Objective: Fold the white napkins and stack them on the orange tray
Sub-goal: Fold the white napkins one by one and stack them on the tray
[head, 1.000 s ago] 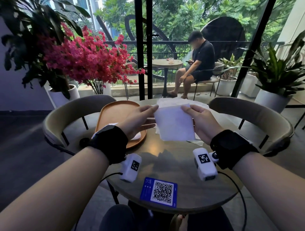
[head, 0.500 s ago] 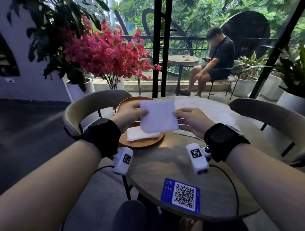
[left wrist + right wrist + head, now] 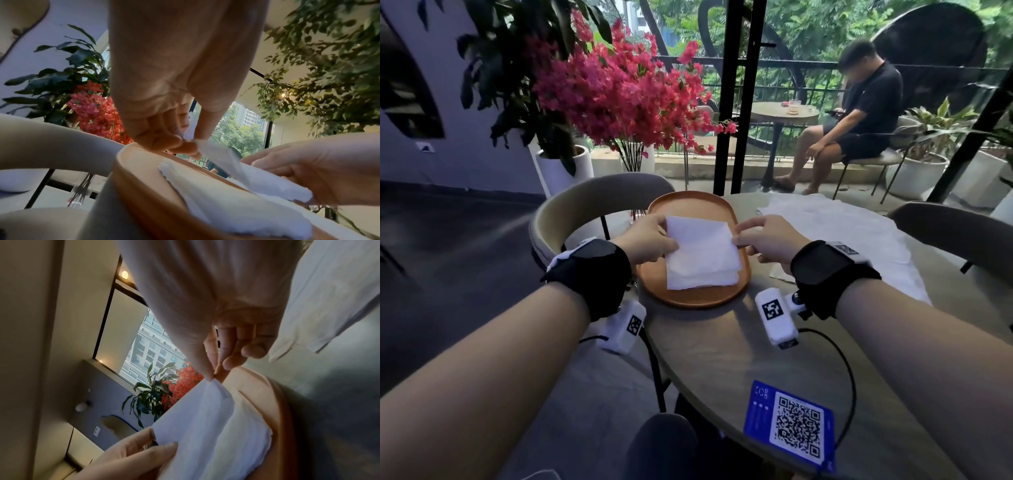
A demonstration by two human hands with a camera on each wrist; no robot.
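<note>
A folded white napkin (image 3: 700,250) is over the orange tray (image 3: 688,205), above a folded napkin (image 3: 702,279) that lies on the tray. My left hand (image 3: 654,240) pinches its left edge between thumb and fingers. My right hand (image 3: 763,236) pinches its right edge. In the left wrist view the held napkin (image 3: 257,177) sags toward the lower napkin (image 3: 236,209) on the tray (image 3: 144,186). In the right wrist view my thumb and forefinger nip the napkin (image 3: 197,418) at its corner. Unfolded white napkins (image 3: 842,233) lie spread on the table to the right.
The round grey table (image 3: 722,359) carries a blue QR card (image 3: 791,421) near its front edge. Curved chairs (image 3: 592,202) stand at the left and right. Red flowers (image 3: 626,92) and potted plants stand behind. A seated person (image 3: 859,113) is on the balcony beyond.
Both hands have carried the folded napkin left and down, from over the table's middle to just above the napkin on the tray.
</note>
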